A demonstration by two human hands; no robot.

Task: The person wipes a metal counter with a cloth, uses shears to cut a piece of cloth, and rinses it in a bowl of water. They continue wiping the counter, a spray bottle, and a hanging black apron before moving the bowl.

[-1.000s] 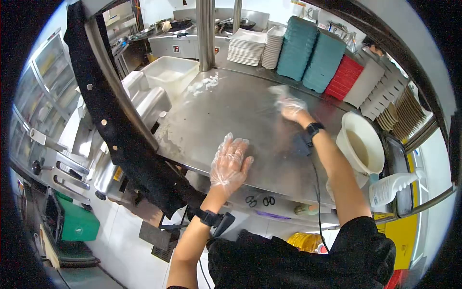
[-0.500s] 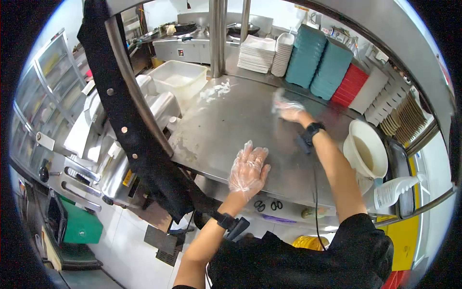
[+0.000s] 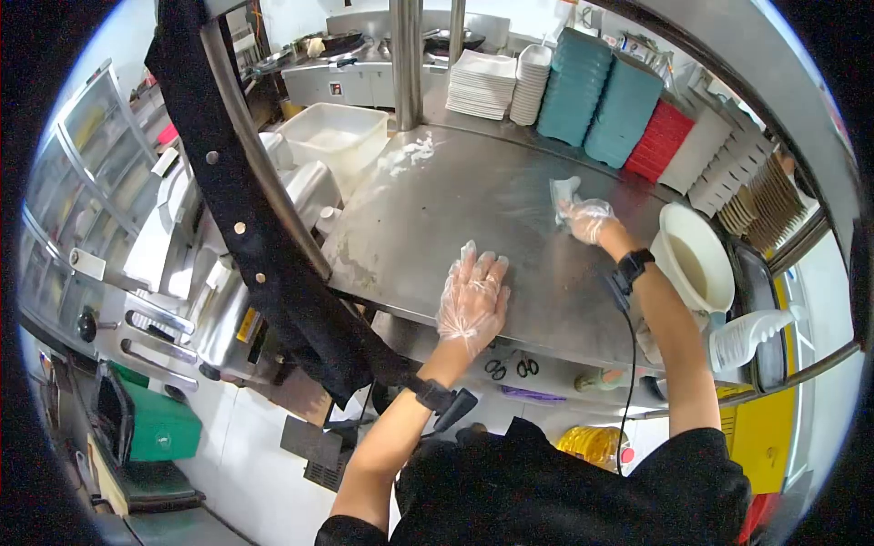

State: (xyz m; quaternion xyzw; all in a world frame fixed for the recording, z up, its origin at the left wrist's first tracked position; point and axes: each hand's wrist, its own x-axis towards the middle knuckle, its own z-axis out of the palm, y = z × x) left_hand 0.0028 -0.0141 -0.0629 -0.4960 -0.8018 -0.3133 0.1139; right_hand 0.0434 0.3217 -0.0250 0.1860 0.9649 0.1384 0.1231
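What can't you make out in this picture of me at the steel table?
In the head view:
Whether the left hand touches the steel table: the hand itself hides its palm.
The far end of the pale cloth: the right hand covers it.
The spray bottle's print: too small.
The black shirt's lower part: cut off by the bottom edge.

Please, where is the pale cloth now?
In the head view, the pale cloth is right of centre, at the fingers of the transparent-gloved right hand, over the grey steel tabletop.
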